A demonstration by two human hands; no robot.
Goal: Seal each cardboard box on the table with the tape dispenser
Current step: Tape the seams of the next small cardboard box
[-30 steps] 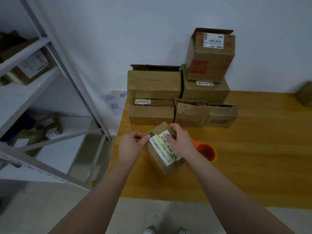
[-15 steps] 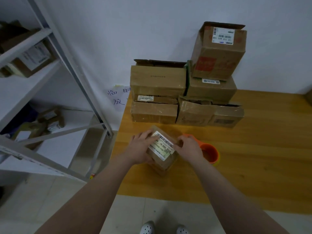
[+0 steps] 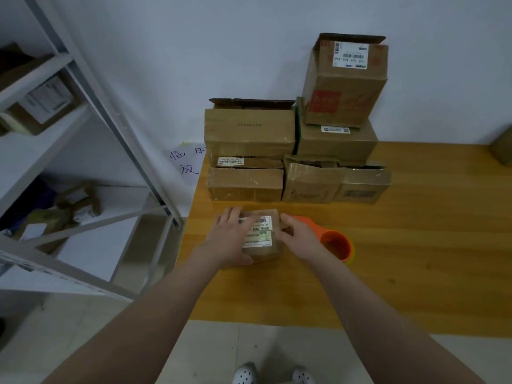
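**A:** Where is the small box (image 3: 262, 252)?

**B:** On the table (image 3: 415, 273), near its front left corner, between my hands. My left hand (image 3: 231, 239) lies flat over its top, fingers straight. My right hand (image 3: 300, 238) curls its fingers against its right face.

**A:** And the tape dispenser (image 3: 333, 242)?

**B:** Just right of the box, beside my right wrist, so I judge the right hand should take it.
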